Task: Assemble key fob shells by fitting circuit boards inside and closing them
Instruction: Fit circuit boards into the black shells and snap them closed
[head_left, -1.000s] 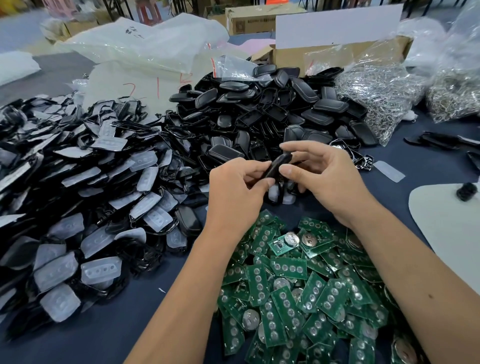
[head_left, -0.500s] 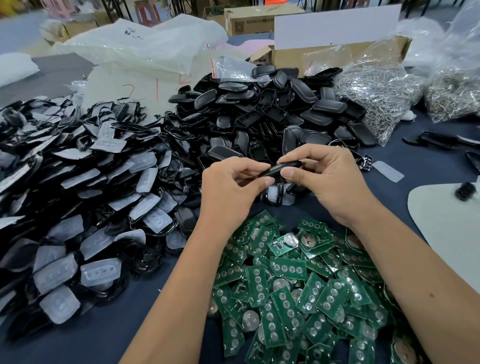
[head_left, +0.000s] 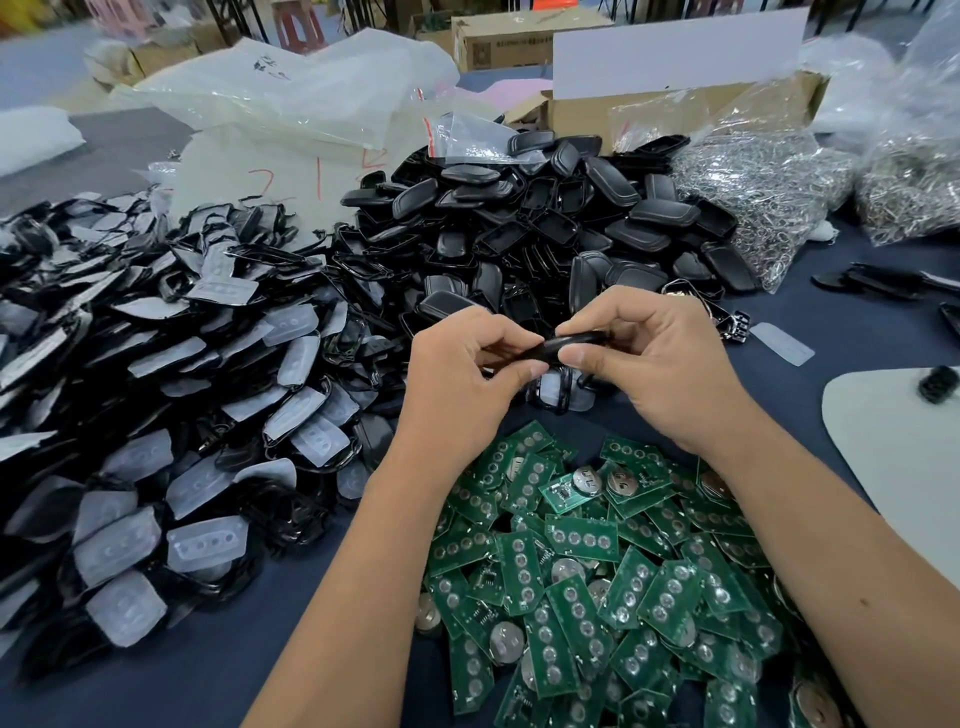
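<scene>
A black key fob shell (head_left: 569, 344) is held edge-on and level above the table's middle. My left hand (head_left: 462, 374) pinches its left end between thumb and fingers. My right hand (head_left: 654, 364) pinches its right end the same way. Whether a board sits inside the shell is hidden. Below my hands lies a heap of green circuit boards (head_left: 597, 582), some with coin cells. A pile of black shell halves (head_left: 530, 218) rises behind my hands. To the left spreads a pile of black frames with clear rubber button pads (head_left: 156, 415).
Clear bags of metal rings (head_left: 753, 192) lie at the back right beside a cardboard box (head_left: 623, 109). Plastic bags (head_left: 291, 93) cover the back left. A pale board (head_left: 893, 457) with a small black part (head_left: 937, 383) sits at the right edge.
The shell has turned from tilted upward to lying level between my hands. Both hands have closed in on its ends and stayed in place above the boards.
</scene>
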